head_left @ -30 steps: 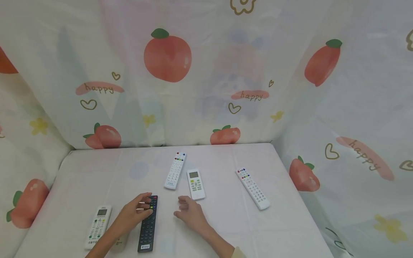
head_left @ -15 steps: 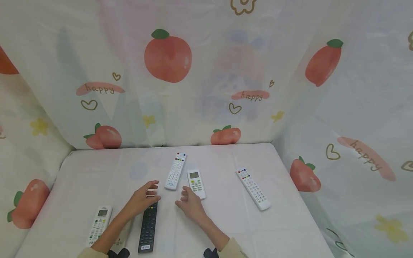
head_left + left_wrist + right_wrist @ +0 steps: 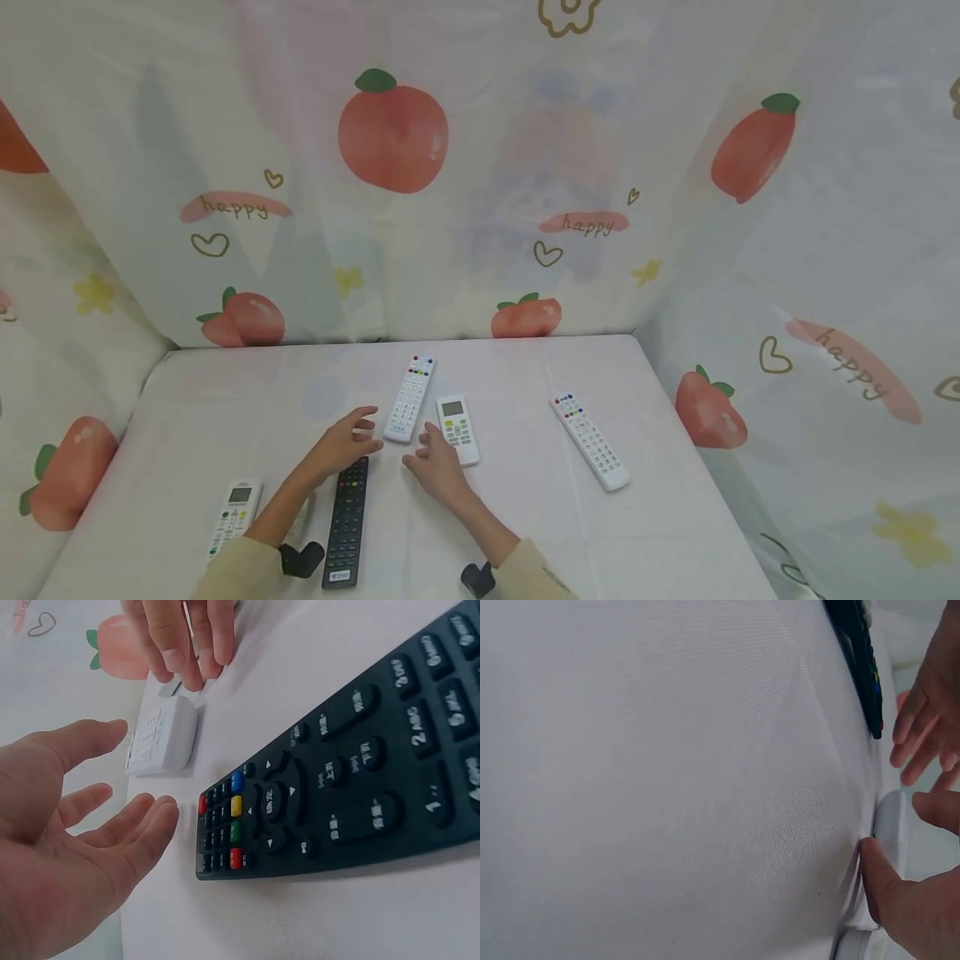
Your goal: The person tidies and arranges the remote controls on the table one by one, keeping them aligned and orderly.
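My left hand (image 3: pixel 341 446), fingers spread and loosely bent, hovers over the top end of a long black remote control (image 3: pixel 347 525) and holds nothing. Just ahead of its fingertips lies a white remote control (image 3: pixel 409 400) with red and blue buttons. To the right, my right hand (image 3: pixel 438 471) is also free of any object, its fingers at the lower left edge of a short white remote with a grey screen (image 3: pixel 459 425). In the left wrist view the black remote (image 3: pixel 337 780) lies beside the left palm (image 3: pixel 67 900), and a white remote (image 3: pixel 166 735) is beyond the fingers.
Farther right a long white remote (image 3: pixel 590 442) lies slanted on the white-covered table (image 3: pixel 660 533). At the left is a white remote with a screen (image 3: pixel 234 512); a pale remote (image 3: pixel 300 521) is mostly hidden by the left forearm. Fruit-printed cloth (image 3: pixel 450 250) hangs around the table.
Both hands have moved forward, away from the body; the left one has slid up past the black remote's top toward the white one. The remotes have stayed in place.
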